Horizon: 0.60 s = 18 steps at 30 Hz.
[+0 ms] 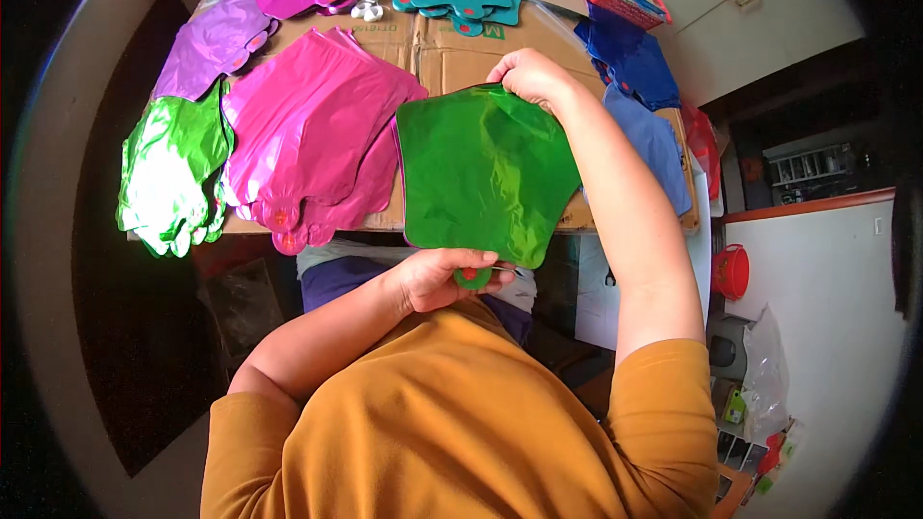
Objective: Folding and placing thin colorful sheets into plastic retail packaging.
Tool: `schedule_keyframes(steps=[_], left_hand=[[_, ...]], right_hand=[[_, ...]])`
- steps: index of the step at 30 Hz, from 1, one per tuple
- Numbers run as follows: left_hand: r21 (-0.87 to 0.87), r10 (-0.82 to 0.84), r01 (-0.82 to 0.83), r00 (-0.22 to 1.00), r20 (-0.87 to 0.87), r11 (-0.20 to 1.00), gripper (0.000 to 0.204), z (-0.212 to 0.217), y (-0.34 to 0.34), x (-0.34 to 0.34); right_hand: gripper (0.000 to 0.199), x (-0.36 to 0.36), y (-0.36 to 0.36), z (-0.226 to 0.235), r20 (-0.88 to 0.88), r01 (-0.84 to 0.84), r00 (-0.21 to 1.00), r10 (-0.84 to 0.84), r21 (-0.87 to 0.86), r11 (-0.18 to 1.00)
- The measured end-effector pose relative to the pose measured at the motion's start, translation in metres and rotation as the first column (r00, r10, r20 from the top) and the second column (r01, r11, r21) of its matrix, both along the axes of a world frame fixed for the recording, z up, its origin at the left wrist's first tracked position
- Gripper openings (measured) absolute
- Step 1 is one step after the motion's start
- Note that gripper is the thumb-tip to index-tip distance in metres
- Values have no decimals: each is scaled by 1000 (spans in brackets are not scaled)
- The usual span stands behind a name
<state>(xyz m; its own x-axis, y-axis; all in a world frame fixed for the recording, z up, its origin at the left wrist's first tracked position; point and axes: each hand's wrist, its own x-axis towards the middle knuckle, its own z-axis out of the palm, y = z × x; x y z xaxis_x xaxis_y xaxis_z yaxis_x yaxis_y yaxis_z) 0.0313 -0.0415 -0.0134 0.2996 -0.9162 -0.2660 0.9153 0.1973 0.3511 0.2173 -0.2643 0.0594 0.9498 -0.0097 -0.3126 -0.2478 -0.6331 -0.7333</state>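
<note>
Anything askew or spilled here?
Slightly: the pink pile is fanned unevenly, its tabs jutting past the near edge of the cardboard. Nothing looks spilled, and the green sheet shows no obvious tear.

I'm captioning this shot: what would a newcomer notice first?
The flat green foil balloon, held centrally between the left hand at its lower tab and the right hand at its top edge. Next, the glossy pink foil stack to its left, then the glaring bright-green stack at far left.

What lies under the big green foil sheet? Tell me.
Along the left of the green foil sheet, a thin purple edge peeks out; cardboard shows past the top. Anything else underneath is covered.
</note>
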Motion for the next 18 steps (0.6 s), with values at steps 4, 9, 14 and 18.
schedule_keyframes(steps=[4, 9, 14, 18], left_hand=[[112, 44, -45, 999, 15, 993, 20, -2, -8, -2], [263, 60, -47, 997, -45, 964, 12, -8, -13, -4], [275, 64, -41, 995, -74, 960, 13, 5, -13, -7], [214, 62, -46, 996, -70, 976, 14, 11, -13, -9]], right_hand=[[29, 2, 1, -1, 11, 41, 999, -41, 45, 998], [14, 9, -2, -11, 36, 73, 997, -72, -44, 996], [25, 10, 21, 9, 30, 107, 994, -105, -439, 892], [25, 11, 28, 6, 46, 167, 985, -167, -507, 846]])
